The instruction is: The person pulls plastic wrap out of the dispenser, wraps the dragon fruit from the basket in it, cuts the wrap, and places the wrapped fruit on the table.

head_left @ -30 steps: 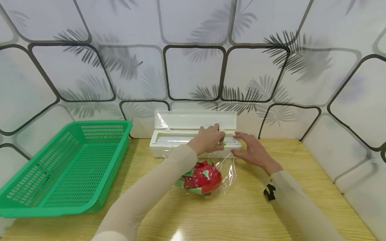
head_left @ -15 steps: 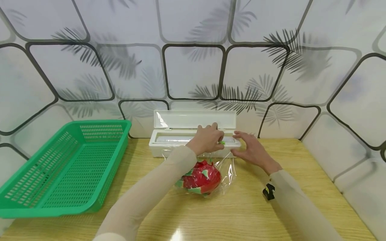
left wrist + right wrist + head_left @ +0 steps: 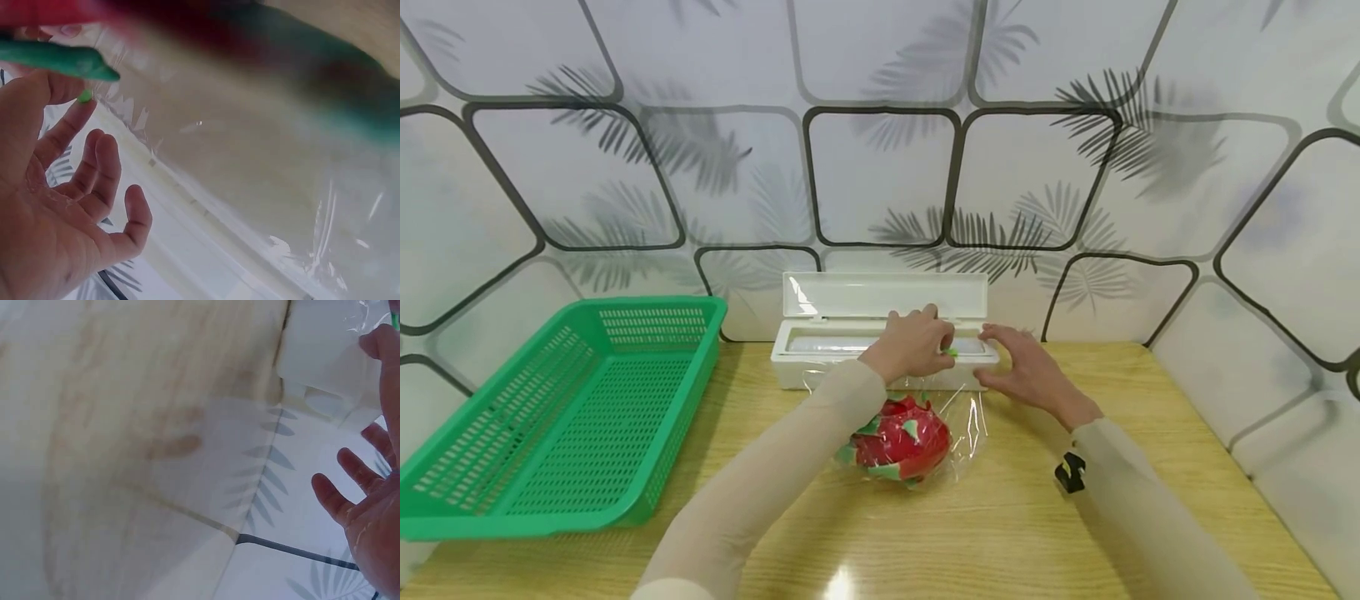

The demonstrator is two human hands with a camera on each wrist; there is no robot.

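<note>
A white cling film dispenser (image 3: 820,372) stands near the wall with its lid (image 3: 880,296) raised. At its front edge my left hand (image 3: 910,343) pinches a small green slide cutter (image 3: 952,353), also seen as a green bit (image 3: 85,95) between thumb and index finger in the left wrist view. My right hand (image 3: 1030,367) grips the dispenser's right end, thumb at the front and index finger on top. Clear film (image 3: 973,425) runs from the dispenser over a red dragon fruit (image 3: 906,442) with green scales, on the table below my left wrist.
A green perforated plastic basket (image 3: 647,450) sits on the left of the wooden table (image 3: 1000,533). Behind the dispenser rises a patterned wall (image 3: 880,183), which also closes off the right side. A black band piece (image 3: 1070,472) shows at my right sleeve.
My left hand has shifted very slightly left along the dispenser's front edge with the slide cutter. My right hand, the film and the dragon fruit look the same.
</note>
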